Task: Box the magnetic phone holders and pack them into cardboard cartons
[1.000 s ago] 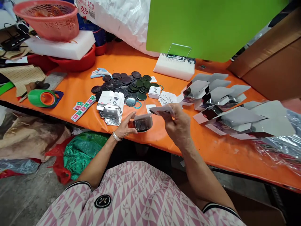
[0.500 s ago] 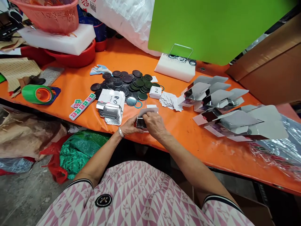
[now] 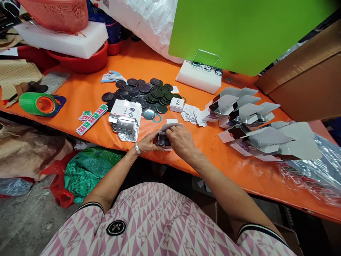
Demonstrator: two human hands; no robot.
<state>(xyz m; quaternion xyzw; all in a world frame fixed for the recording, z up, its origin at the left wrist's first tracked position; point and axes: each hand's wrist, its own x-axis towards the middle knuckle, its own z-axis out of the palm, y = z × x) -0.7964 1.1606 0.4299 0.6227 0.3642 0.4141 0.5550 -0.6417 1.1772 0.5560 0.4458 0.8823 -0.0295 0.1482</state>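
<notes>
Two hands grip a small card box (image 3: pixel 163 140); right hand (image 3: pixel 181 139) hides its top; left hand (image 3: pixel 145 142) hides its side.

Between the left hand (image 3: pixel 145 143) and the right hand (image 3: pixel 181 140), the hands cover most of a small package (image 3: pixel 163 140), so its contents cannot be told. Just ahead of the left hand, the print on a stack of cards (image 3: pixel 125 121) is too small to read, and far beyond that hand, a basket (image 3: pixel 57 10) is cut off by the top edge.

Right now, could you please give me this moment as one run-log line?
left hand: holds folded card sleeve | right hand: on its top | beside: stacked card packs
</notes>
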